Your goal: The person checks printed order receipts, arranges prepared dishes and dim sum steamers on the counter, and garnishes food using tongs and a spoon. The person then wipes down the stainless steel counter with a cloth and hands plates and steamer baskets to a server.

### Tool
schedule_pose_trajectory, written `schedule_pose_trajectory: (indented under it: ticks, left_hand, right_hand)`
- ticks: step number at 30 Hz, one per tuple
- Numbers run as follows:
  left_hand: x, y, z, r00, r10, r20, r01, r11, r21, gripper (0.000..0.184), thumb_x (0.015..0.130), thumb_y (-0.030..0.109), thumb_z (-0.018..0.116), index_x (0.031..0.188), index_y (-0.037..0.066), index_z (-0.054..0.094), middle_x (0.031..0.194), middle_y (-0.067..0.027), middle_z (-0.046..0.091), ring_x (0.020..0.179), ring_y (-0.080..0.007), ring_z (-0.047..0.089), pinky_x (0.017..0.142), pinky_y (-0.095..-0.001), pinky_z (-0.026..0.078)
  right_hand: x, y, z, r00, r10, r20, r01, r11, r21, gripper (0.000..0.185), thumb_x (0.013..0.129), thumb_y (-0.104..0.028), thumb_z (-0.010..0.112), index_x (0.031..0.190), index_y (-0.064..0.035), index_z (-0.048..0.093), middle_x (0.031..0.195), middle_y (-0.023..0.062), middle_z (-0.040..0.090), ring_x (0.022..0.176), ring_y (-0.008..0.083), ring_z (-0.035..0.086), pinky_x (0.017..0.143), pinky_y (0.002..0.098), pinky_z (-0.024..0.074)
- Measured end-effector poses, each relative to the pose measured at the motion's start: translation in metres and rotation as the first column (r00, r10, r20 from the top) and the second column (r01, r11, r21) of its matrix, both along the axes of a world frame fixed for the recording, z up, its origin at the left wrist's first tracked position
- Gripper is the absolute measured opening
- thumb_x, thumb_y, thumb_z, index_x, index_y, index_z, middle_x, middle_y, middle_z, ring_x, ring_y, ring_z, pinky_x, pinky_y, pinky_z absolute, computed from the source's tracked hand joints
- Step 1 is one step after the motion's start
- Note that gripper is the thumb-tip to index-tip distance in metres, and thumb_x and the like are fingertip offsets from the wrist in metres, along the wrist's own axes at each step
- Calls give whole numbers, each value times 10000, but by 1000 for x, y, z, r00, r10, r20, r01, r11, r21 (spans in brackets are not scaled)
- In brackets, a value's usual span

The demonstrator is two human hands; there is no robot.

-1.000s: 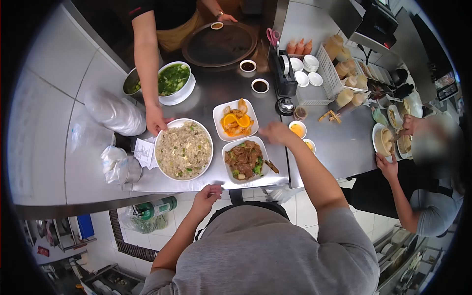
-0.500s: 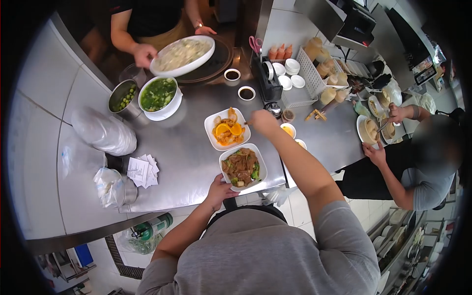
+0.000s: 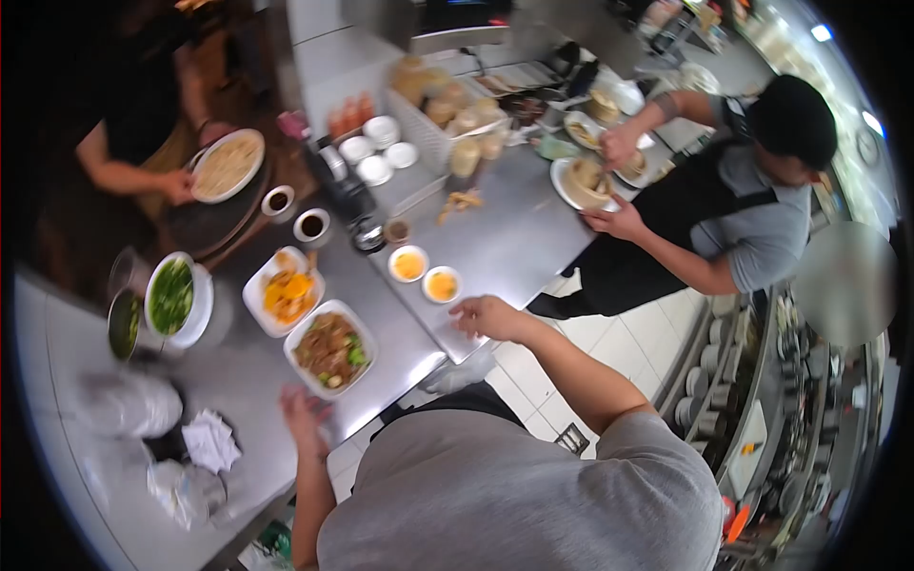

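My left hand point(image 3: 307, 419) is just below a square white dish of sliced meat with greens point(image 3: 328, 350), its fingers apart and slightly blurred. Whether its fingertips touch the dish I cannot tell. Behind that dish stands a second white dish, with orange slices and pieces in sauce point(image 3: 286, 293). My right hand point(image 3: 487, 319) hovers over the counter's front edge, loosely open and holding nothing visible. Closest to it are two small white cups of yellow-orange sauce point(image 3: 442, 285).
Across the pass a person holds a white oval plate of food point(image 3: 228, 164). A bowl of green soup point(image 3: 173, 295) stands left, near paper slips point(image 3: 211, 440). At right, a co-worker handles a bamboo steamer point(image 3: 586, 183). Cups of dark sauce point(image 3: 311, 226) stand behind the dishes.
My view has swung right. My right hand has left the orange-slice dish for a place near the sauce cups. My left hand has loosened from the meat dish. The oval plate has moved away.
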State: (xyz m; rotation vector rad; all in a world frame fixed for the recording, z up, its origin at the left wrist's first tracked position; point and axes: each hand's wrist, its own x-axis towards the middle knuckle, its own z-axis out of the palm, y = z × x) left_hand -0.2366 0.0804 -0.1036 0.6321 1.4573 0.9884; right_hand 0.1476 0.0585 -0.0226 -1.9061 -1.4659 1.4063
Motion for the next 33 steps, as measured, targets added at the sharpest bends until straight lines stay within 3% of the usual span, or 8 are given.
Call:
schedule_pose_trajectory:
  ticks: [2,6,14,17,21,24,26,33]
  left_hand:
    - [-12,8,2,946,75,-314,19,958,287,495,912,216,480,1353,74,305,1161,-86,473,934,-134,477,776,-308,454]
    - [47,29,59,918,173,-357,62,826,560,456,913,144,472,1342,69,337,1242,-88,448,1033,-147,458,898,-308,383]
    - [286,30,73,915,-208,-345,392,657,644,371,834,11,537,1201,7,479,1159,-94,531,1003,-163,519,852,-291,426]
    - [347,8,80,803,-388,-453,596,567,569,324,827,5,553,1150,22,528,1127,-97,549,969,-153,543,793,-276,456]
    - [373,-6,66,787,-462,-409,614,650,447,261,844,22,553,1105,20,565,1045,-86,595,907,-141,569,777,-267,461]
    - [373,-8,49,818,-440,-371,565,737,371,248,854,39,555,1101,17,567,961,-66,624,852,-124,584,777,-258,460]
    - [371,-11,49,814,-452,-365,565,761,319,244,855,42,555,1097,16,567,952,-64,625,847,-120,585,777,-255,460]
    - [385,2,59,834,-451,-317,546,756,361,238,859,54,553,1092,5,561,941,-70,623,836,-116,585,767,-245,459]
  right_hand:
    - [36,-27,-3,999,-50,13,51,993,-105,395,813,-225,631,1131,1,573,868,87,648,682,141,614,609,274,491]
    - [114,-50,-19,940,-302,-158,277,947,-162,410,776,-225,650,1110,1,580,873,87,636,684,139,616,601,258,489]
    - [239,-16,-23,837,-368,-404,427,902,63,286,823,-54,568,1103,3,562,844,48,613,699,123,588,598,231,478]
    - [315,-2,-8,706,-505,-497,705,563,431,250,857,-4,515,1105,-7,547,821,41,597,680,124,573,582,243,472]
    - [403,3,22,248,-627,-738,966,215,143,162,861,-78,478,1021,-55,464,674,44,471,691,232,592,669,466,532]
    - [376,-9,26,713,-466,-523,580,812,66,171,842,-85,503,1002,-43,546,725,57,536,678,168,593,613,307,506]
    - [335,-19,-1,838,-262,-479,268,962,-56,201,829,-137,561,998,-32,590,794,51,609,669,125,596,571,246,472]
    - [283,-32,-71,647,-535,-543,467,841,-273,232,821,-103,560,1033,-9,562,778,47,596,629,112,573,538,232,457]
